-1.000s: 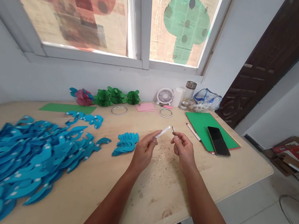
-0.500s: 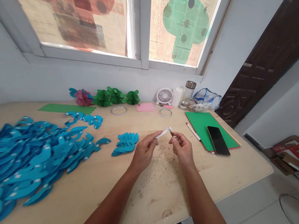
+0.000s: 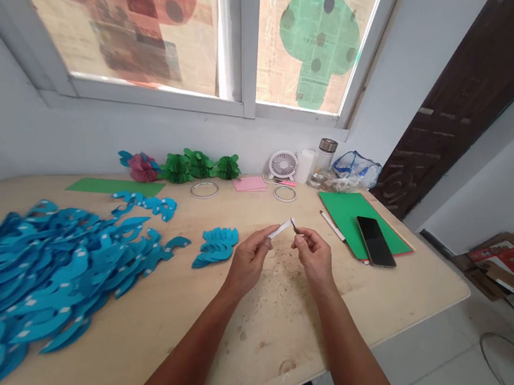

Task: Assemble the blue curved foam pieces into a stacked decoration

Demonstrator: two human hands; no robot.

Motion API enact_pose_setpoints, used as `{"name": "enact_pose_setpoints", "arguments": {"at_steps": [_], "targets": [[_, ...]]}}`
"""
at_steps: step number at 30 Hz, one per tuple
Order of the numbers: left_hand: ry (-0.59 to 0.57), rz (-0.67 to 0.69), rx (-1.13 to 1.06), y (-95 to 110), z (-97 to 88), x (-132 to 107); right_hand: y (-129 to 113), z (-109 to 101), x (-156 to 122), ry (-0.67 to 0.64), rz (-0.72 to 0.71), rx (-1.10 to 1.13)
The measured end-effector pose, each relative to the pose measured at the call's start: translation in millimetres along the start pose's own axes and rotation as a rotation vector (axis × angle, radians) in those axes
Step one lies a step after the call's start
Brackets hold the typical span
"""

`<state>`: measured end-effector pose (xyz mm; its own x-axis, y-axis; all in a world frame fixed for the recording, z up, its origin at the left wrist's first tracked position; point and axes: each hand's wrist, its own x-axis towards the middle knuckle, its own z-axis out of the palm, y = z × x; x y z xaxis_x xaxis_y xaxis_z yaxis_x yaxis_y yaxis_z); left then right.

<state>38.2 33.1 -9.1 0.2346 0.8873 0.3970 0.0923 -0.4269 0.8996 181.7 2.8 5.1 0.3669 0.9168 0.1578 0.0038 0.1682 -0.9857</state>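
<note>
Between the thumb and fingers of my left hand (image 3: 249,259) is a narrow white paper strip (image 3: 282,228), slanting up to the right. My right hand (image 3: 315,256) pinches a thin dark tool (image 3: 294,226), whose tip meets the strip's far end; its exact kind is too small to make out. Both hands are held above the wooden table (image 3: 276,324), where fine specks lie beneath them. A small stack of blue paper cutouts (image 3: 216,247) lies left of my left hand. Farther left spreads a large pile of blue cutouts (image 3: 46,277) with small white patches.
At the back are green paper flowers (image 3: 199,163), tape rolls (image 3: 204,190), pink paper (image 3: 249,183), a small fan (image 3: 283,165) and a glass bottle (image 3: 323,164). To the right, a phone (image 3: 375,241) rests on green sheets (image 3: 345,212), beside a white pen (image 3: 332,226).
The dark tool's tip has shifted very slightly at the end of the white strip. Both hands stay in nearly the same place, and the things on the table have not moved.
</note>
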Motion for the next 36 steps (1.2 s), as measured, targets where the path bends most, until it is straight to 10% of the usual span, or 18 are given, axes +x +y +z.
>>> {"name": "enact_pose_setpoints", "arguments": {"at_steps": [36], "targets": [[-0.069,-0.001,-0.004,3.1,5.1,-1.8,4.2,0.6,0.1,-0.008,-0.07,-0.076]]}}
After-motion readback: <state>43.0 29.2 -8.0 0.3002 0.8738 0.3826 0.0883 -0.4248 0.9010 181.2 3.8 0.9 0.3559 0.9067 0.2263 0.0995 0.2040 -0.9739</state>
